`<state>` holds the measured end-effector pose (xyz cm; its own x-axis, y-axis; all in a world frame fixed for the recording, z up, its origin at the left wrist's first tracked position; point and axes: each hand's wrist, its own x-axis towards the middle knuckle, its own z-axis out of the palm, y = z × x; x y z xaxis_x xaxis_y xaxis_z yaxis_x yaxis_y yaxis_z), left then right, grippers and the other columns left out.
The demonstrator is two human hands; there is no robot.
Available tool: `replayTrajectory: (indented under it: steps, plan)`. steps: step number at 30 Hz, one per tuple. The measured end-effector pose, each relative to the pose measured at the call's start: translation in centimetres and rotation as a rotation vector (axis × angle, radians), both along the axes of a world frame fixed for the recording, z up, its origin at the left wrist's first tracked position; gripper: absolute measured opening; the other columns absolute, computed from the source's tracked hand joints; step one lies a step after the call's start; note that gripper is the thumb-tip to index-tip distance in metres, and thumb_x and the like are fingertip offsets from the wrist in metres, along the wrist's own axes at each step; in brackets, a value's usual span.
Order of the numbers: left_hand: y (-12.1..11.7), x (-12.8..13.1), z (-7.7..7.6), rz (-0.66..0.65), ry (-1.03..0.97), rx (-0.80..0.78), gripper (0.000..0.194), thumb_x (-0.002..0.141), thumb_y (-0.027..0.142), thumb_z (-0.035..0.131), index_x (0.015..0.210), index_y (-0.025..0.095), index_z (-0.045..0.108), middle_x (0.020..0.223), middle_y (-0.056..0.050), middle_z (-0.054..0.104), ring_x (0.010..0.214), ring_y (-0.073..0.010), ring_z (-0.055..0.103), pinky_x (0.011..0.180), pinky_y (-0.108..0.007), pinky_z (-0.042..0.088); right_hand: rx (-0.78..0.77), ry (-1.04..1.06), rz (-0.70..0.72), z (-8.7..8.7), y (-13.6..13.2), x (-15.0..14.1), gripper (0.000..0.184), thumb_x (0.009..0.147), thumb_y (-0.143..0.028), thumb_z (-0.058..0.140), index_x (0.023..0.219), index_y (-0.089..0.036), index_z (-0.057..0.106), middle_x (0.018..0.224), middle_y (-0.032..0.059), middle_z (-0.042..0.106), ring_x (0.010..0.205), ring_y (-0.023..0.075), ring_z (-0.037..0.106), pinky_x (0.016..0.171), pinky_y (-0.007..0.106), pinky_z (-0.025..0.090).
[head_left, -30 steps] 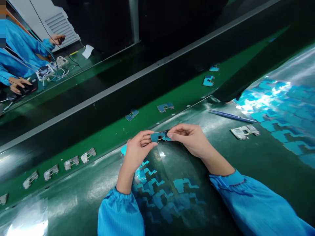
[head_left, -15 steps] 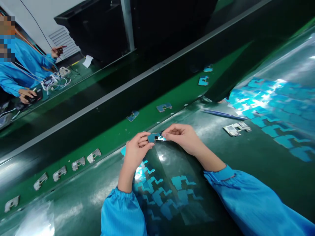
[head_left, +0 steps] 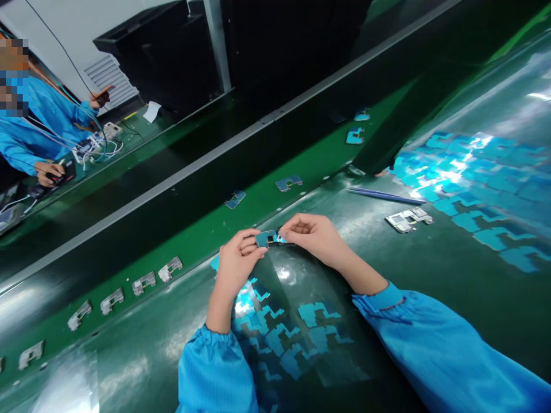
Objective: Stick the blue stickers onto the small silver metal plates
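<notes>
A small circuit board [head_left: 262, 240] with a blue face and a dark square gap is held up in front of me. My left hand [head_left: 236, 258] is closed on its left end, thumb below and fingers behind. With thumb and forefinger, my right hand [head_left: 312, 235] pinches at the narrow right end, where a shiny bit shows; the fingertips partly hide it. Below the hands lies a clear sheet with several blue film stickers [head_left: 318, 315]. To the right, a pair of tweezers [head_left: 385, 196] and another circuit board [head_left: 408, 219], pale side up, rest on the green mat.
Beyond the mat's edge, a green belt [head_left: 253, 221] carries several boards, silvery ones [head_left: 144, 283] at left and blue-faced ones [head_left: 288, 183] farther right. A large sheet of blue stickers [head_left: 473, 195] lies at right. A co-worker in blue [head_left: 51, 115] sits across.
The silvery boards on the belt have shifted slightly right, and part of another shows at the left edge. My view has moved a little. Both hands keep their hold on the board.
</notes>
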<state>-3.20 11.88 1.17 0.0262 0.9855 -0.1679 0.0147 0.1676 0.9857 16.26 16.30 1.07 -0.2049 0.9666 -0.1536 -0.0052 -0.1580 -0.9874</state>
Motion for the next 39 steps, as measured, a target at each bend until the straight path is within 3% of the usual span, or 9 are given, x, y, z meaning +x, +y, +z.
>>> replayTrajectory:
  steps: [9, 17, 21, 25, 27, 30, 33, 36, 39]
  plan:
    - [0.2, -0.1, 0.2, -0.004, -0.070, -0.034, 0.040, 0.071, 0.020, 0.080, 0.107, 0.017, 0.064, 0.093, -0.006, 0.076, 0.077, -0.0151, 0.072, 0.076, -0.028, 0.062, 0.095, -0.032, -0.004, -0.2, -0.1, -0.5, 0.034, 0.070, -0.037, 0.079, 0.071, -0.022, 0.049, 0.058, -0.0066, 0.051, 0.052, 0.0100, 0.046, 0.053, 0.026, 0.037]
    - [0.2, -0.3, 0.5, -0.027, -0.091, -0.055, 0.044, 0.068, 0.021, 0.082, 0.108, 0.016, 0.064, 0.087, -0.005, 0.075, 0.072, -0.0129, 0.071, 0.074, -0.024, 0.059, 0.170, -0.104, -0.001, -1.4, -0.1, -0.8, 0.034, 0.071, -0.043, 0.079, 0.085, -0.022, 0.057, 0.058, -0.0098, 0.039, 0.054, 0.0105, 0.038, 0.055, 0.026, 0.032]
    - [0.1, -0.1, 0.6, -0.034, -0.074, -0.037, 0.045, 0.066, 0.023, 0.085, 0.105, 0.015, 0.064, 0.086, -0.005, 0.074, 0.077, -0.0128, 0.071, 0.075, -0.021, 0.057, 0.203, -0.218, 0.010, -1.5, -0.2, -0.8, 0.030, 0.071, -0.043, 0.078, 0.079, -0.021, 0.060, 0.057, -0.0096, 0.034, 0.054, 0.0105, 0.037, 0.055, 0.027, 0.031]
    - [0.3, 0.9, 0.4, 0.047, -0.053, -0.005, 0.037, 0.068, 0.034, 0.084, 0.091, 0.014, 0.063, 0.071, -0.002, 0.068, 0.061, -0.0118, 0.066, 0.062, -0.022, 0.057, 0.197, -0.203, 0.017, -0.9, -0.1, -1.1, 0.032, 0.069, -0.046, 0.078, 0.075, -0.020, 0.060, 0.055, -0.0093, 0.036, 0.052, 0.0100, 0.038, 0.052, 0.026, 0.030]
    - [0.6, 1.0, 0.3, 0.138, -0.029, 0.045, 0.036, 0.069, 0.038, 0.082, 0.086, 0.015, 0.061, 0.066, 0.000, 0.064, 0.056, -0.0118, 0.063, 0.056, -0.023, 0.055, 0.168, -0.125, 0.025, -0.2, -0.2, -0.9, 0.036, 0.069, -0.049, 0.079, 0.080, -0.020, 0.061, 0.057, -0.0078, 0.044, 0.053, 0.0109, 0.044, 0.052, 0.026, 0.036]
    - [1.1, -0.4, 0.2, 0.363, 0.086, 0.157, 0.031, 0.075, 0.038, 0.076, 0.090, 0.015, 0.061, 0.066, 0.002, 0.061, 0.055, -0.0114, 0.060, 0.054, -0.022, 0.051, 0.162, -0.103, 0.032, 1.2, -1.0, 0.7, 0.037, 0.073, -0.051, 0.077, 0.088, -0.020, 0.064, 0.071, -0.0007, 0.062, 0.067, 0.0167, 0.062, 0.066, 0.032, 0.051]
    - [1.3, -2.8, 0.1, 0.523, 0.350, 0.213, 0.028, 0.084, 0.037, 0.069, 0.101, 0.016, 0.064, 0.076, -0.002, 0.066, 0.064, -0.0142, 0.064, 0.063, -0.025, 0.052, 0.290, -0.336, 0.182, 2.1, -3.5, 3.6, 0.030, 0.078, -0.047, 0.074, 0.095, -0.023, 0.071, 0.099, 0.0060, 0.073, 0.096, 0.0253, 0.068, 0.091, 0.042, 0.054]
    - [1.1, -4.2, -0.1, 0.540, 0.608, 0.283, 0.032, 0.089, 0.032, 0.065, 0.117, 0.018, 0.065, 0.110, -0.011, 0.069, 0.086, -0.0198, 0.068, 0.077, -0.031, 0.053, 0.473, -0.569, 0.397, 1.2, -7.0, 6.4, 0.041, 0.076, -0.049, 0.078, 0.112, -0.030, 0.073, 0.130, 0.0054, 0.067, 0.132, 0.0343, 0.052, 0.110, 0.054, 0.042]
    - [0.7, -3.1, 0.0, 0.462, 0.603, 0.375, 0.024, 0.089, 0.030, 0.063, 0.111, 0.020, 0.069, 0.129, -0.013, 0.062, 0.096, -0.0209, 0.067, 0.076, -0.031, 0.053, 0.568, -0.694, 0.406, -0.6, -9.4, 7.8, 0.054, 0.080, -0.052, 0.075, 0.128, -0.032, 0.066, 0.146, 0.0049, 0.056, 0.144, 0.0378, 0.037, 0.114, 0.062, 0.035]
